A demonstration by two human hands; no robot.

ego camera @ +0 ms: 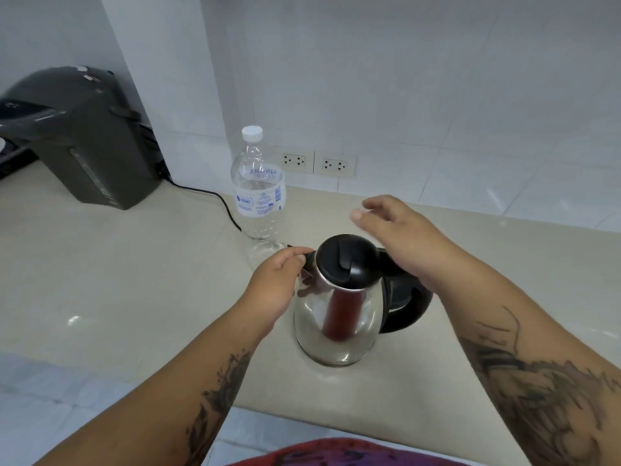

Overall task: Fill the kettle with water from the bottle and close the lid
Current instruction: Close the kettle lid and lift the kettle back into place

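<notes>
A shiny steel kettle (pixel 336 317) with a black handle stands near the counter's front edge, its black lid (pixel 347 260) down. My left hand (pixel 275 284) rests against the kettle's upper left side by the spout, fingers curled on the rim. My right hand (pixel 400 237) hovers over the handle's top, fingers apart and holding nothing. Behind and to the left of the kettle stands a clear plastic water bottle (pixel 258 186), upright, with its white cap (pixel 252 132) on.
A dark grey hot-water dispenser (pixel 84 136) sits at the back left, and its black cord (pixel 208 200) runs across the beige counter (pixel 117 280) toward the bottle. Two wall sockets (pixel 317 162) are behind. The counter's front edge runs just below the kettle.
</notes>
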